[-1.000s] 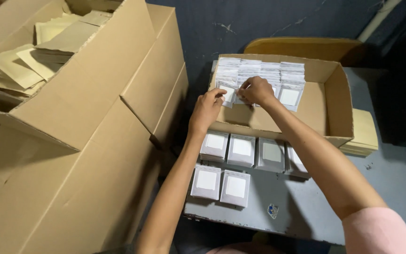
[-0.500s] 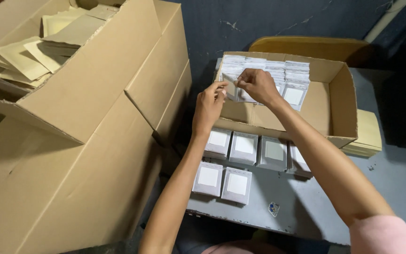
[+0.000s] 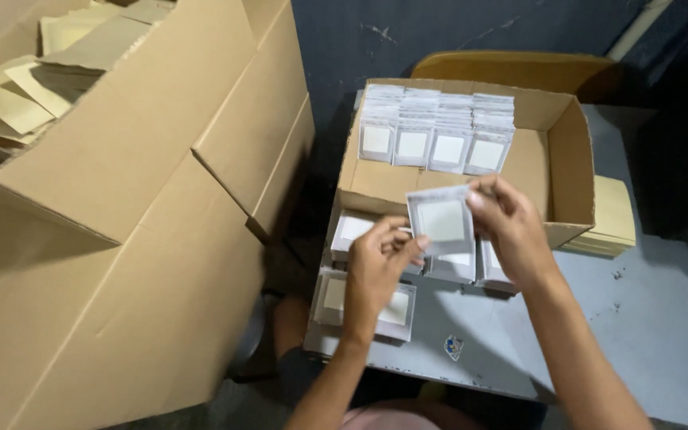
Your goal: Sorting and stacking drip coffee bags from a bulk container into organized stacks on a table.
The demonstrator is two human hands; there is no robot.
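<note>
Both hands hold one small clear packet [image 3: 442, 220] with a white square inside, lifted above the grey table [image 3: 639, 334]. My right hand [image 3: 511, 229] pinches its upper right corner. My left hand [image 3: 376, 267] grips its lower left edge. Behind it stands an open cardboard box [image 3: 555, 171] with several rows of the same packets [image 3: 437, 127] standing upright at its back. Under my hands, stacks of packets [image 3: 352, 231] lie flat on the table in two rows.
A large open carton [image 3: 145, 183] full of tan paper envelopes [image 3: 17, 87] stands at the left, close to the table. A pile of yellowish sheets [image 3: 613, 216] lies to the right of the box. A tan chair back [image 3: 519, 68] rises behind it.
Both hands were reaching into the box at the packet rows. They have come back toward me with one packet held between them over the table.
</note>
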